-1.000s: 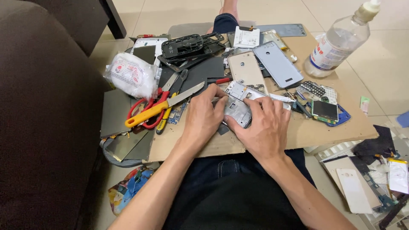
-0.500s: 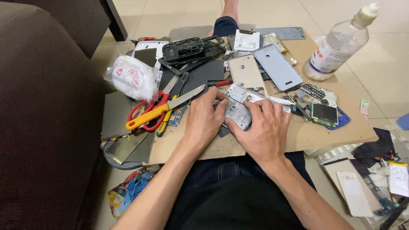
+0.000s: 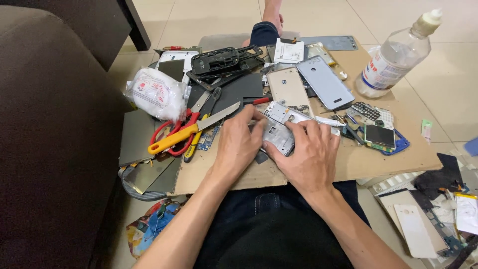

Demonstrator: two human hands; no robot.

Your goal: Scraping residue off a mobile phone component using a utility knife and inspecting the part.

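Left hand (image 3: 240,144) and right hand (image 3: 308,157) meet, fingers curled.

My left hand (image 3: 239,144) crept slightly up along grey phone frame (image 3: 277,133), fingers now curled over its top edge; my right hand (image 3: 306,157) shifted little, closer in.

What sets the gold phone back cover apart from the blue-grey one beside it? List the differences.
The gold cover is champagne gold; the blue-grey cover is slate blue. The gold cover lies almost straight up the cardboard, while the blue-grey cover is angled, its lower end swung right. Both lie flat, backs up, untouched by either hand.
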